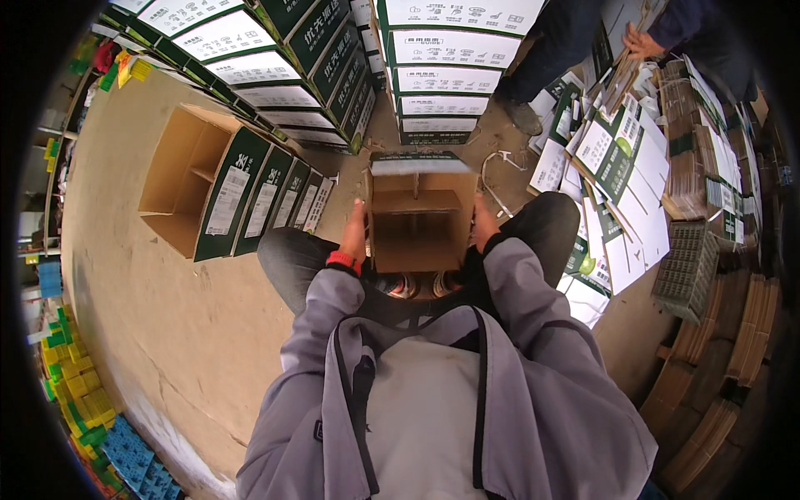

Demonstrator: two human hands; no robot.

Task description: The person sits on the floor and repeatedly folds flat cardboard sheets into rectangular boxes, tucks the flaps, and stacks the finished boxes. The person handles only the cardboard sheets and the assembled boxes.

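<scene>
An open cardboard box [417, 218] with a green and white outside sits between my knees, its brown inside and a cardboard divider facing me. My left hand [356, 227] presses flat against the box's left wall; a red band circles that wrist. On the opposite wall, my right hand [482, 225] grips the right side. Both grey sleeves come up from the lower edge.
A row of assembled boxes [237, 187] lies on its side at my left. Tall stacks of green and white cartons [437, 79] rise ahead. Flat unfolded carton sheets [621, 158] and bundles of cardboard inserts [708, 167] pile at the right, where another person [583, 33] handles sheets.
</scene>
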